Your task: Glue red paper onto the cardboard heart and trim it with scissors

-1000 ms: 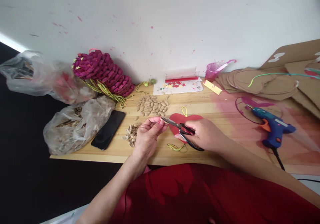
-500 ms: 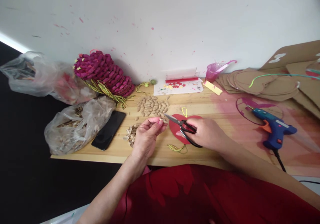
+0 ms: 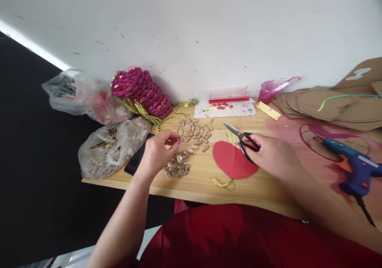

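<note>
Black-handled scissors (image 3: 235, 129) are in my right hand (image 3: 273, 154), fingers wrapped round the handles, with the blades pointing up and left. Below them lies a red heart-shaped piece (image 3: 228, 160) with a yellow cord loop (image 3: 232, 137) at its top and yellow-green cord ends (image 3: 220, 182) below. My left hand (image 3: 158, 150) hovers at the left edge of a pile of whole peanuts (image 3: 193, 130); its thumb and forefinger are apart, and I see nothing held between them. Cut peanut shell halves (image 3: 179, 164) are heaped just right of that hand.
Left are a plastic bag of shells (image 3: 110, 148), a partly covered phone (image 3: 135, 160) and a stack of purple peanut-covered pieces (image 3: 146, 90). Star stickers (image 3: 222, 106) lie on paper at the back. A glue gun (image 3: 352, 156) and cardboard shapes (image 3: 310, 100) are at right.
My left hand has moved away from the scissors to the peanut pile, and its pinch has opened. The scissors have moved away from it, uncovering the red heart. The view has shifted left.
</note>
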A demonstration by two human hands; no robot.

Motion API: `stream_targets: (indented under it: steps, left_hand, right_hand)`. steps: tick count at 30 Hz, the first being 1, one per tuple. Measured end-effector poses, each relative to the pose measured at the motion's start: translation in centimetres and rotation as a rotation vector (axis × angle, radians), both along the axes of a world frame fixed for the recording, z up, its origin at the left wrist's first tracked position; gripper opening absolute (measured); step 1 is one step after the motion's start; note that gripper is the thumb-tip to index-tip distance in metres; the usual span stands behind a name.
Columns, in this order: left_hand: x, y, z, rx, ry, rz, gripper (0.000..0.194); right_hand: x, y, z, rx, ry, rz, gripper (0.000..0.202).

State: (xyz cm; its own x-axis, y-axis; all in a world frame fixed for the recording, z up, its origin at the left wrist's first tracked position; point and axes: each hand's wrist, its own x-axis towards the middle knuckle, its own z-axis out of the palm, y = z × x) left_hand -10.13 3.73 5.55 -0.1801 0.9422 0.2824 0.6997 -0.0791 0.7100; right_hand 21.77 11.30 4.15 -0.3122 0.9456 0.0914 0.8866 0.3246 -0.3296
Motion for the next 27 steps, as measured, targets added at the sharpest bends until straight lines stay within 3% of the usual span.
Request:
stream_targets:
  steps: [3, 9, 14, 19, 27]
  left_hand:
    - [-3.2, 0.9, 0.2, -0.065, 0.447, -0.005, 0.013]
    - [-4.0, 2.9, -1.7, -0.153, 0.628, -0.082, 0.015]
    - [-4.3, 3.5, -2.1, -0.139, 0.578, -0.074, 0.023]
    - [-5.3, 3.1, -2.3, -0.091, 0.484, 0.049, 0.017]
    - [-5.0, 3.3, -3.2, -0.091, 0.453, 0.032, 0.019]
  right_hand:
    - [0.5, 0.6, 0.1, 0.023, -0.031, -0.046, 0.027]
    - [1.4, 1.4, -0.3, 0.049, -0.027, -0.057, 0.025]
    - [1.7, 1.7, -0.2, 0.021, -0.055, -0.082, 0.028]
    - [1.6, 1.9, 0.5, -0.005, -0.154, -0.149, 0.031]
    - [1.8, 2.3, 1.2, -0.089, -0.299, -0.201, 0.041]
